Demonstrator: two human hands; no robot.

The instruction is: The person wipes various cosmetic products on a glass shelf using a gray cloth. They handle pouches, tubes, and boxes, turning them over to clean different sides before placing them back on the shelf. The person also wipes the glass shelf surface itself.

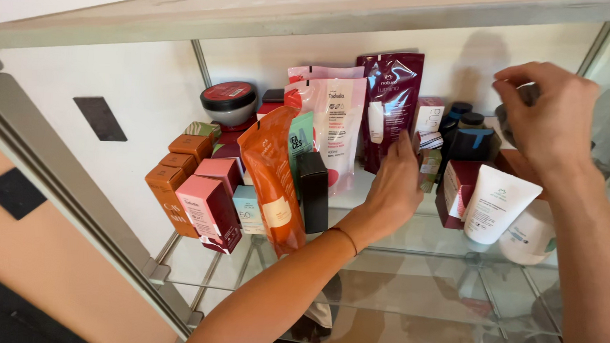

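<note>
Dark, rigid small jar (pixel 513 109) sits pinched in my right grip (pixel 551 111), likely light; left grip (pixel 394 187) wide beside small boxes (pixel 428 153).

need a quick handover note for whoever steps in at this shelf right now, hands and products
Left hand: reaching in among the small boxes beside the dark maroon pouch; whether it grips one cannot be told.
Right hand: raised at the right end, fingers closed round a dark round container, mostly hidden.
Glass shelf: orange pouch, black box and pink boxes stand on the left; white tube on the right.
Done: products stand grouped.
Left: both hands are mid-handling.
</note>
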